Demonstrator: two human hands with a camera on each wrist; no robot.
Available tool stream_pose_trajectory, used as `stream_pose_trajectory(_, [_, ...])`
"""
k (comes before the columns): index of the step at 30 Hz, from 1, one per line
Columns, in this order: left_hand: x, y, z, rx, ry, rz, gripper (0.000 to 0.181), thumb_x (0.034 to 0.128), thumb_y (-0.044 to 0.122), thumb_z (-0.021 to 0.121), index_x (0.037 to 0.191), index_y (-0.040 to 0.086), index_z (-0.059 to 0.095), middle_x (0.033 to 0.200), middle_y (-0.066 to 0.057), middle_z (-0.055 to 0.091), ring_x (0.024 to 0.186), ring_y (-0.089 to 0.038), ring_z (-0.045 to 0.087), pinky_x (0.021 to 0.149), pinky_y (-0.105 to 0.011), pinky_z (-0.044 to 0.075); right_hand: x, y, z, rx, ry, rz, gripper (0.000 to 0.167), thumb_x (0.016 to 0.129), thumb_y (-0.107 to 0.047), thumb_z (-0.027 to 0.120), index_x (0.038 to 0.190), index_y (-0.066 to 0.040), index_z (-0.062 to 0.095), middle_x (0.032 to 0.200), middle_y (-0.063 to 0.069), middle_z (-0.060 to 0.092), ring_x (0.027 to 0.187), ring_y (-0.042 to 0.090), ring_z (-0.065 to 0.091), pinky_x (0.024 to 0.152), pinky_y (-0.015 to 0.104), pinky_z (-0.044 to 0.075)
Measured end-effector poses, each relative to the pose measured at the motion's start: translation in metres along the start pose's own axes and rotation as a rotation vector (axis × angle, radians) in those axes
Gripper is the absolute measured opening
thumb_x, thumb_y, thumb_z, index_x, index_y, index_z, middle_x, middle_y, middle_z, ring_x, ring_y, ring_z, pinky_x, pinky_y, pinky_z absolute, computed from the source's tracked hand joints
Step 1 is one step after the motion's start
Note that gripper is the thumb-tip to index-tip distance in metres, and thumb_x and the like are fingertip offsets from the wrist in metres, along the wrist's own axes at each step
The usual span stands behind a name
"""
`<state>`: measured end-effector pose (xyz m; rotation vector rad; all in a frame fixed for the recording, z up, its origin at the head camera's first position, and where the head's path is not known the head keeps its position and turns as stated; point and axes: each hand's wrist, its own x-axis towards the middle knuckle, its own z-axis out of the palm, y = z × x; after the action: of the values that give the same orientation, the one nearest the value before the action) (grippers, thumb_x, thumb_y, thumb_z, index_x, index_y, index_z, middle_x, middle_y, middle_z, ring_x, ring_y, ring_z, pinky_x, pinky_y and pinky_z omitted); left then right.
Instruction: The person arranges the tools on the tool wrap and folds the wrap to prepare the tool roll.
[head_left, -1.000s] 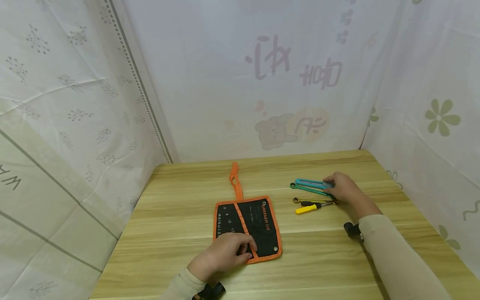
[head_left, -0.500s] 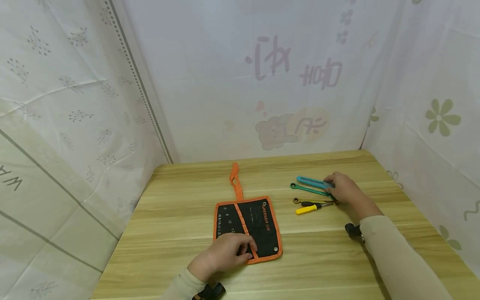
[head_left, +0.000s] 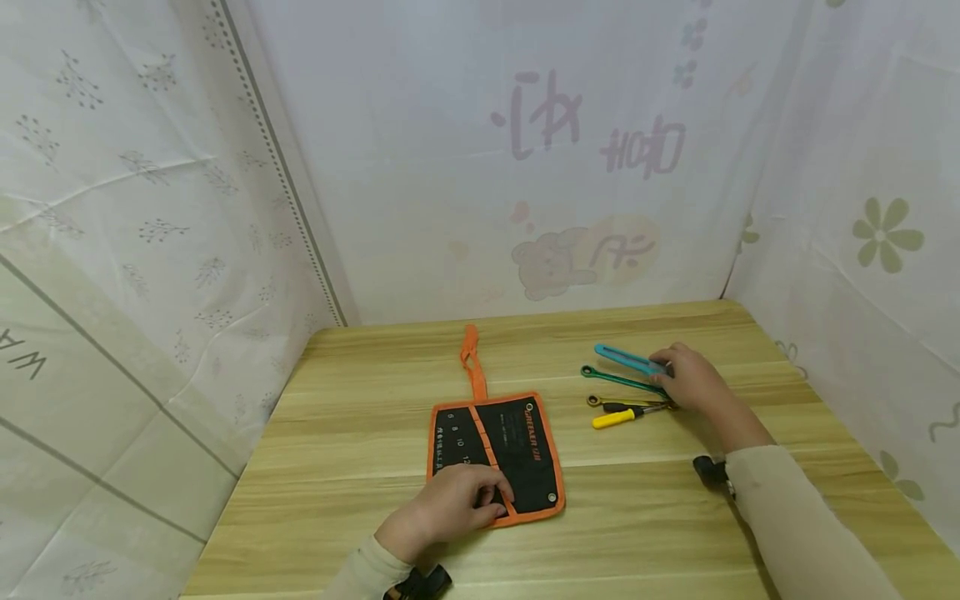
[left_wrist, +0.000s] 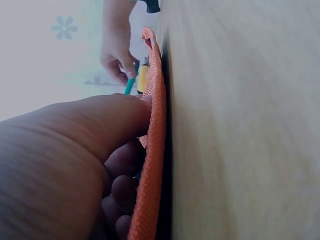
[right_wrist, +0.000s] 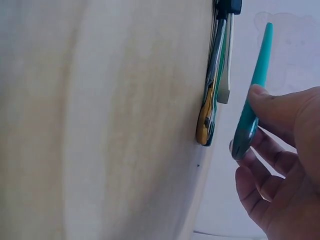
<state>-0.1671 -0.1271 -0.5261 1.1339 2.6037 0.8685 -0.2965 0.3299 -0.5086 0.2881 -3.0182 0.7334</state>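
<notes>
Hanging behind and on both sides, pale printed cloth [head_left: 420,167] encloses a wood-grain tabletop [head_left: 360,400], where a black, orange-edged pouch [head_left: 521,450] lies near the front and a green wrench [head_left: 622,381] and yellow-handled screwdriver [head_left: 613,419] lie to its right. Of the hands, the right hand [head_left: 692,379] pinches a blue tool [head_left: 626,358] above the wrench, while the left hand [head_left: 453,504] rests, fingers bent, on the pouch's near edge, whether pinching it I cannot tell. Compared with a second ago, the blue tool's far end has swung away from the wrench; the pouch has stayed put.
</notes>
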Motion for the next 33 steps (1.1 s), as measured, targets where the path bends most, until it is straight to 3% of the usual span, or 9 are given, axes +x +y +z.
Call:
stream_pose_trajectory(20, [-0.001,-0.001,0.003,-0.040,0.023,-0.027,0.009,0.1023,0.025,0.072,0.104,0.033,0.075,0.072,0.022,0.055,0.058,0.004,0.048,0.058,-0.019,0.044,-0.032,-0.028,0.004,0.010,0.136,-0.059,0.040,0.099,-0.012,0.074,0.136,0.001,0.066,0.118,0.017,0.060,0.097,0.032,0.059,0.079,0.049,0.051])
stream_pose_trajectory(33, [-0.001,-0.002,0.005,-0.054,0.022,-0.056,0.008,0.1034,0.027,0.071,0.103,0.035,0.074,0.071,0.022,0.056,0.056,0.003,0.049,0.057,-0.019,0.045,-0.049,-0.052,0.009,-0.019,0.175,-0.145,0.037,0.093,-0.008,0.080,0.129,-0.001,0.071,0.110,0.011,0.063,0.087,0.023,0.058,0.073,0.041,0.050])
